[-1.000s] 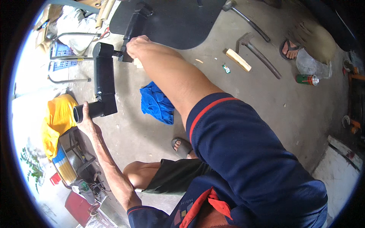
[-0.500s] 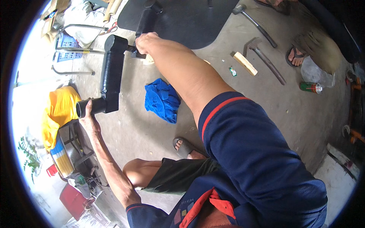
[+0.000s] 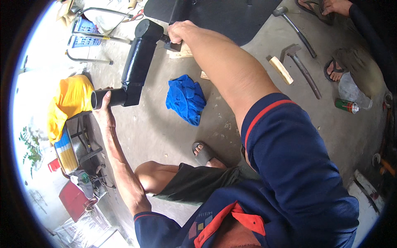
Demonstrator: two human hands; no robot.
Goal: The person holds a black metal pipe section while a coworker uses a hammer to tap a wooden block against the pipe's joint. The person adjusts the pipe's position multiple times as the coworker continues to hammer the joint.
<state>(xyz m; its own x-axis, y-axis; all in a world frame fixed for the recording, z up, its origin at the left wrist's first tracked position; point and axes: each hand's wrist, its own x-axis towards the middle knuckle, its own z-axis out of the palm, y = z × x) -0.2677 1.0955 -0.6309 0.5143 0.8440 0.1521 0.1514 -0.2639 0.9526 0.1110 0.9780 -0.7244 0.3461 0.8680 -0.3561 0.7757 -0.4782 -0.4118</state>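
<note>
A thick black metal tube assembly point(image 3: 134, 68) is held at the upper left, with a round end at the top and an open hollow tube at the bottom. My left hand point(image 3: 104, 112) wraps round that lower hollow tube, thumb on top. My right hand point(image 3: 180, 32) is closed on a black metal part beside the assembly's upper end, next to a large flat black panel point(image 3: 231, 20). How the assembly joins the panel is partly covered by my right hand. Under the right hand, pale wood pieces point(image 3: 182, 53) show. A crumpled blue cloth point(image 3: 186, 100) lies on the floor between my arms.
To the right lie two hammers point(image 3: 305, 70) point(image 3: 295, 31), a wood block point(image 3: 281, 70) and a spray can point(image 3: 346, 106). Another person's hand point(image 3: 337, 7) and sandalled foot point(image 3: 334, 70) are near them. A metal-framed chair point(image 3: 93, 39) and a yellow cloth point(image 3: 72, 99) stand at left.
Both hands and the black tube assembly have shifted up and slightly right in view, as has the whole scene. More wood shows beneath my right hand. Another person's hand has appeared at upper right.
</note>
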